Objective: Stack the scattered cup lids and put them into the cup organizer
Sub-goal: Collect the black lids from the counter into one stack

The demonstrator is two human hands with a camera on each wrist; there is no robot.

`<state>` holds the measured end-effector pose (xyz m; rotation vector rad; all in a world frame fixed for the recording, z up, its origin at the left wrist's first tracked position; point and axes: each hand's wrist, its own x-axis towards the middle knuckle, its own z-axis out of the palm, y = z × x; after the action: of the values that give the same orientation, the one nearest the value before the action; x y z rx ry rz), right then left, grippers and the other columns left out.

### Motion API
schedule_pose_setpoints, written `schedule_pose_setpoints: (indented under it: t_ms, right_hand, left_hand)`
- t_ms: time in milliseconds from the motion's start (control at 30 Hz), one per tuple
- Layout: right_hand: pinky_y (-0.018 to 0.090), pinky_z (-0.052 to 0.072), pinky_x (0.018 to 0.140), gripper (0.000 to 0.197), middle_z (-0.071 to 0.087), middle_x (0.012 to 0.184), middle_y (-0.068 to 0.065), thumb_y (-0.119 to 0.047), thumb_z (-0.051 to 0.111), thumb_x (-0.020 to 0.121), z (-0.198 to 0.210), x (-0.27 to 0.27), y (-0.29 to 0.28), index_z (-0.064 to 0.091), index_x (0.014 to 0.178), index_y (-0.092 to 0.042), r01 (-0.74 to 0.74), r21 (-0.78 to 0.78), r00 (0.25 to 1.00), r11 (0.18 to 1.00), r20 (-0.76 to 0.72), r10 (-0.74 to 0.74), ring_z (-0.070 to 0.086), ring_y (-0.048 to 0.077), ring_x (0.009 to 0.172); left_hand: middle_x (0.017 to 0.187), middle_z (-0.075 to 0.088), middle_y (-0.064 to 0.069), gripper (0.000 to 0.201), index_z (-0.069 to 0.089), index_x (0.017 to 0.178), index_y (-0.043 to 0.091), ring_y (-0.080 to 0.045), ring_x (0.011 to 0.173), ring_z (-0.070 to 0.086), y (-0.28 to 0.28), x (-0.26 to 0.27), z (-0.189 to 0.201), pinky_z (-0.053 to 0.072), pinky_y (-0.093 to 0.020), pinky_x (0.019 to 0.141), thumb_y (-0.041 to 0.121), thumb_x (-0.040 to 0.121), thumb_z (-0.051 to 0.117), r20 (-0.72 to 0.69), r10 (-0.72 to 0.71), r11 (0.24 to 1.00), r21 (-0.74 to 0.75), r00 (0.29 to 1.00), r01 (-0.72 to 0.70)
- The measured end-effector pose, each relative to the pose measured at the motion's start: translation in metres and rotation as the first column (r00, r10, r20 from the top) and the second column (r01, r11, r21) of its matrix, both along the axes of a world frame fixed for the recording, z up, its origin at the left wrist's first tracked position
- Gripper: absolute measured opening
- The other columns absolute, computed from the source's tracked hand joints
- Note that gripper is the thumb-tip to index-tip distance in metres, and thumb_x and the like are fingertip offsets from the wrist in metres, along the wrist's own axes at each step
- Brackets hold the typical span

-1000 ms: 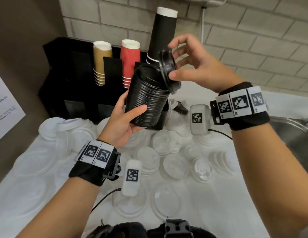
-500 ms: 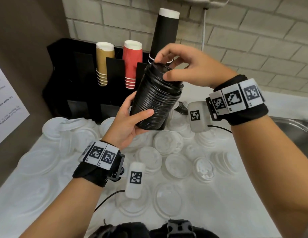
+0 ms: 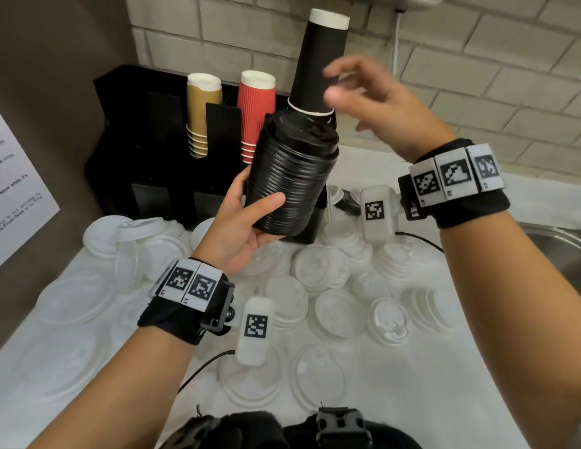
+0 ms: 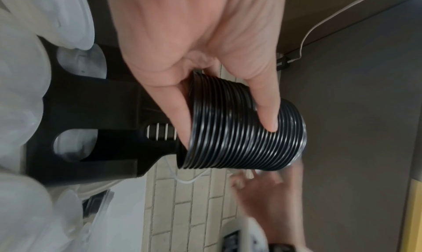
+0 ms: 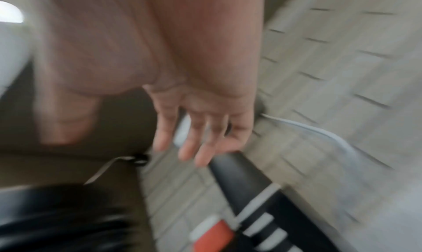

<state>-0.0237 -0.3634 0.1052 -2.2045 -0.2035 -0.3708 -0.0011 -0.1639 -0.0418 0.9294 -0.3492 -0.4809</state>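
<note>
Your left hand grips the black lid stack, tilted toward 1 o'clock before the cup organizer. Your right hand is released, empty. Square the rims before slotting.

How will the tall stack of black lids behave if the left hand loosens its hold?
The stack of black lids is held tilted by the left hand, gripped only near its bottom, so it may well lean or tip. The glossy ribbed rims look slippery. Being many separate lids, it could probably bend or split apart.
</note>
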Motion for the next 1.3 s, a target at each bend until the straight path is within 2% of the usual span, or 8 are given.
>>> schedule_pose_setpoints:
  t_ms: [67,200,400,567,767,900,1067,1300]
  right_hand:
    - [0.021,0.044,0.066,0.015,0.058,0.098,-0.011,-0.046,0.059,0.087,-0.018,0.021,-0.022,0.056,0.097,-0.035,0.255,0.154,0.967,0.955,-0.06,-0.248,0.056,0.007,0.086]
    - [0.032,0.044,0.079,0.036,0.056,0.125,0.011,-0.027,0.051,0.094,-0.079,0.058,-0.071,0.054,0.128,-0.014,0.479,-0.084,0.742,0.874,-0.494,-0.454,0.052,0.02,0.103]
    - [0.039,0.044,0.099,0.042,0.056,0.13,0.015,-0.036,0.046,0.097,-0.141,0.084,-0.092,0.054,0.126,-0.007,0.089,-0.774,0.612,0.627,-0.454,-0.647,0.055,0.033,0.117]
    - [0.032,0.043,0.089,0.035,0.063,0.118,0.012,-0.035,0.058,0.088,-0.16,0.103,-0.1,0.061,0.112,-0.009,-0.109,-0.836,0.613,0.537,-0.482,-0.626,0.06,0.032,0.106]
    - [0.033,0.037,0.075,0.044,0.057,0.104,0.005,-0.062,0.053,0.075,-0.173,0.111,-0.113,0.054,0.098,-0.025,-0.152,-0.919,0.625,0.363,-0.374,-0.686,0.054,0.025,0.096]
    - [0.038,0.056,0.079,0.045,0.067,0.073,0.004,-0.061,0.066,0.062,-0.177,0.119,-0.114,0.06,0.071,-0.017,-0.201,-0.855,0.595,0.479,-0.495,-0.633,0.065,0.025,0.071]
    - [0.044,0.054,0.082,0.061,0.061,0.096,0.013,-0.044,0.071,0.064,-0.171,0.108,-0.116,0.039,0.11,-0.019,-0.098,-0.803,0.622,0.587,-0.51,-0.594,0.063,0.033,0.082]
    - [0.04,0.056,0.065,0.072,0.066,0.083,0.007,-0.06,0.059,0.042,-0.155,0.1,-0.116,0.025,0.098,-0.031,0.038,-0.767,0.647,0.641,-0.47,-0.601,0.064,0.029,0.071]
  left_hand:
    - [0.118,0.069,0.002,0.06,0.048,0.133,0.029,-0.021,0.11,0.067,0.004,0.004,0.003,0.059,-0.036,0.072,0.015,0.077,0.068,-0.003,0.024,1.0,-0.016,1.0,-0.024]
    - [0.125,0.066,0.0,0.069,0.04,0.141,0.024,-0.023,0.116,0.064,0.014,0.011,0.007,0.058,-0.04,0.078,0.015,0.079,0.068,0.009,0.055,0.998,-0.025,0.998,-0.055]
    - [0.12,0.068,0.001,0.073,0.038,0.143,0.02,-0.022,0.112,0.066,0.024,0.016,0.005,0.058,-0.038,0.075,0.016,0.077,0.069,0.009,0.106,0.994,-0.031,0.994,-0.105]
    - [0.12,0.067,0.002,0.076,0.039,0.142,0.021,-0.021,0.11,0.067,0.029,0.018,0.004,0.059,-0.037,0.072,0.019,0.073,0.072,0.003,0.149,0.989,0.001,0.989,-0.149]
    - [0.118,0.069,0.005,0.058,0.047,0.133,0.028,-0.02,0.109,0.067,0.031,0.021,0.003,0.058,-0.037,0.072,0.016,0.079,0.065,0.021,0.172,0.985,0.03,0.985,-0.172]
    - [0.118,0.069,0.004,0.059,0.046,0.133,0.028,-0.02,0.109,0.067,0.031,0.021,0.003,0.059,-0.036,0.072,0.016,0.079,0.065,0.029,0.174,0.984,0.035,0.984,-0.175]
    - [0.116,0.069,0.006,0.058,0.047,0.132,0.03,-0.019,0.108,0.068,0.033,0.02,0.002,0.059,-0.035,0.07,0.016,0.079,0.066,0.04,0.173,0.984,0.043,0.984,-0.174]
    - [0.117,0.069,0.004,0.061,0.045,0.135,0.027,-0.019,0.108,0.068,0.035,0.018,0.001,0.059,-0.034,0.07,0.017,0.079,0.067,0.033,0.173,0.984,0.046,0.984,-0.174]
